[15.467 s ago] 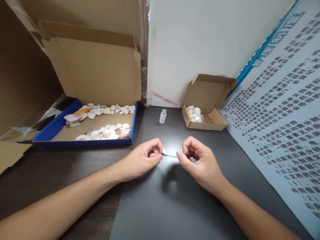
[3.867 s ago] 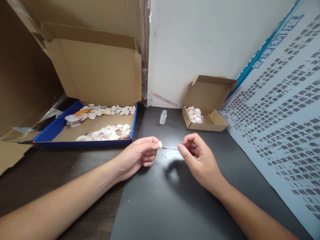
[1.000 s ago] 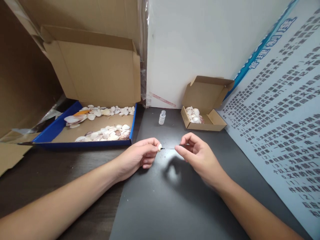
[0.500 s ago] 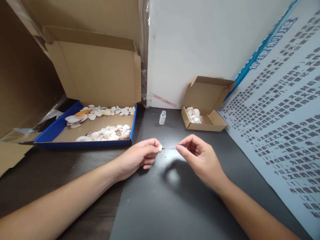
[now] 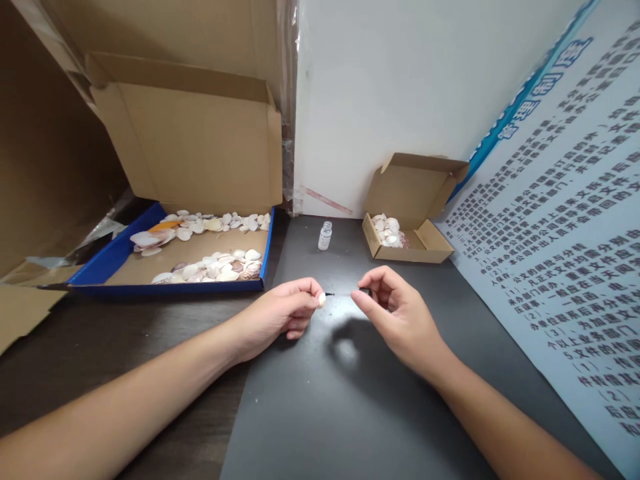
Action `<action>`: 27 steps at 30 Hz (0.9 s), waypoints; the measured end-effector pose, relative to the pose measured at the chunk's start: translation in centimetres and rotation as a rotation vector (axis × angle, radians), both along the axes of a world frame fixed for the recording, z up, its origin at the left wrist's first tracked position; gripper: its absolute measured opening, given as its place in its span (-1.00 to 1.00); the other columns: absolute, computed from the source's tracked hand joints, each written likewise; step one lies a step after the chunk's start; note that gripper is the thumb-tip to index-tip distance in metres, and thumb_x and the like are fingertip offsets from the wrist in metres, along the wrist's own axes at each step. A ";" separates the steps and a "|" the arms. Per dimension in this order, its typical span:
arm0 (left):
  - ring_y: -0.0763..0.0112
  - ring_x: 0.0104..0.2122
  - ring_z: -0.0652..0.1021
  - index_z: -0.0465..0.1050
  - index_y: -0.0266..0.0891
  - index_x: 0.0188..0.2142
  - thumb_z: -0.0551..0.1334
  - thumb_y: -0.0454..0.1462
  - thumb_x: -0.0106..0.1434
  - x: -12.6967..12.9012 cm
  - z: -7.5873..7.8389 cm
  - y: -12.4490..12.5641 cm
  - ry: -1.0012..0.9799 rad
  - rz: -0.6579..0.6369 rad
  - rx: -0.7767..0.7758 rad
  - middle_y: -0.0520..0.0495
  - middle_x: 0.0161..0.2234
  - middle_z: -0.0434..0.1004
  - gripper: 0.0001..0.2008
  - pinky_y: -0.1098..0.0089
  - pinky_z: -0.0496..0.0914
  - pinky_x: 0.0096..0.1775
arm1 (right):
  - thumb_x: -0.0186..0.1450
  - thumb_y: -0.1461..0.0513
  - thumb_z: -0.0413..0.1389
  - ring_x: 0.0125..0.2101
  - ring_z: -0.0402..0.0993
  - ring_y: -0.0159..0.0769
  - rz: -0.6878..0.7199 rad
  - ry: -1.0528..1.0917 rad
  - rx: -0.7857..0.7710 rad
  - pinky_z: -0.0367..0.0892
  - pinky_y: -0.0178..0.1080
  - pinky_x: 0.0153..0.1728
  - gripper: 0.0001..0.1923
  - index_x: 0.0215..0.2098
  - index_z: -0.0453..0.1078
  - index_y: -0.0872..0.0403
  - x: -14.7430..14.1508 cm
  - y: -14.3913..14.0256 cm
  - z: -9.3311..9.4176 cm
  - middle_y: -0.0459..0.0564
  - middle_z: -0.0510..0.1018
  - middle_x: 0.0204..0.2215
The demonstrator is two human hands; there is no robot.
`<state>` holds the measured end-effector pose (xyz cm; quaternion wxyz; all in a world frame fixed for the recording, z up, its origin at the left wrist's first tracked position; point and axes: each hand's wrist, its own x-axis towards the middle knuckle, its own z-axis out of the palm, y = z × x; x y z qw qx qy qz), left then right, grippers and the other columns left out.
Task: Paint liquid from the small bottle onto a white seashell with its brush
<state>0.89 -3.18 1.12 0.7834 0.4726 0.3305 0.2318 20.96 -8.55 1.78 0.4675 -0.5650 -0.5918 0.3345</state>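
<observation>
My left hand (image 5: pixel 287 308) pinches a small white seashell (image 5: pixel 322 301) between thumb and fingertips. Held in my right hand (image 5: pixel 400 313) is a thin applicator brush (image 5: pixel 343 295) with a clear stem and a dark tip; part of a black cap shows between the fingers. The brush tip points left and is at the shell's edge; whether it touches is too small to tell. Beyond both hands, a small labelled bottle (image 5: pixel 325 237) stands upright without a cap on the dark mat (image 5: pixel 300 407).
To the left lies an open blue-sided cardboard box (image 5: pixel 170 289) with rows of shells (image 5: pixel 225 265). A smaller open cardboard box (image 5: pixel 410 254) at the back right holds white shells (image 5: pixel 389 230). A white panel (image 5: pixel 390 87) rises behind, and a printed sheet (image 5: pixel 565 253) stands on the right.
My right hand and the brush have shifted slightly, and the brush tip sits a little higher against the shell. The shell has turned a little in my left hand.
</observation>
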 end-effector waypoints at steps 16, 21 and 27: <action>0.58 -0.59 0.04 0.25 -0.20 -0.36 0.22 -0.25 0.26 -0.1 -0.3 0.0 0.017 -0.053 0.059 0.21 -0.59 0.00 -0.85 0.50 0.01 -0.55 | 0.29 0.16 0.18 -0.55 0.13 -0.41 0.050 0.082 0.012 0.08 -0.30 -0.49 -0.84 -0.33 0.29 0.01 0.0 -0.1 0.0 -0.23 0.22 -0.56; 0.59 -0.59 0.04 0.25 -0.21 -0.36 0.23 -0.26 0.25 -0.1 -0.5 0.1 0.016 -0.053 0.066 0.21 -0.59 0.01 -0.86 0.50 0.01 -0.55 | 0.29 0.17 0.19 -0.56 0.10 -0.44 0.094 0.179 0.008 0.06 -0.32 -0.51 -0.84 -0.29 0.28 0.00 0.1 -0.2 -0.1 -0.25 0.21 -0.55; 0.59 -0.60 0.04 0.25 -0.21 -0.36 0.21 -0.28 0.23 -0.1 -0.5 0.1 0.011 -0.051 0.066 0.22 -0.59 0.00 -0.88 0.51 0.02 -0.55 | 0.33 0.11 0.14 -0.60 0.06 -0.46 0.138 0.255 -0.066 0.00 -0.32 -0.55 -0.82 -0.29 0.27 0.01 -0.1 0.1 -0.8 -0.27 0.18 -0.58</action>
